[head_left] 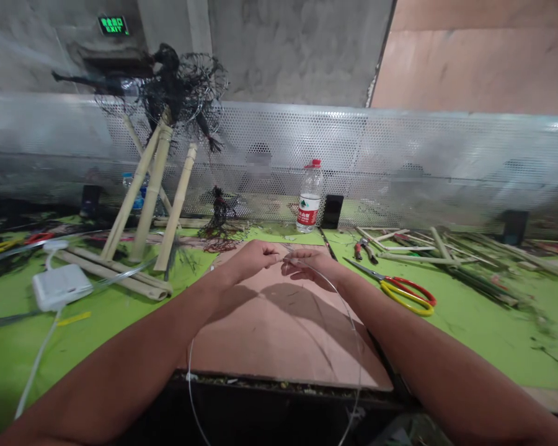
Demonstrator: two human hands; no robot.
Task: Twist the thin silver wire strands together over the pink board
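Both my hands meet over a brown board [283, 334] lying on the green table [483, 328]. My left hand [251, 257] is closed in a pinch on a thin silvery wire [348, 316]. My right hand [309, 265] is also closed on the same wire, fingertips almost touching the left ones. The wire curves in a big loop from my hands down past the board's near edge, on both sides of my forearms.
Scissors with red and yellow handles [402, 289] lie right of the board. A water bottle [309, 197] stands behind, by a perforated metal barrier [400, 161]. Bamboo poles [151, 192] lean at the left, with a white power adapter [60, 286]. Bamboo strips [446, 248] and pliers [363, 249] litter the right.
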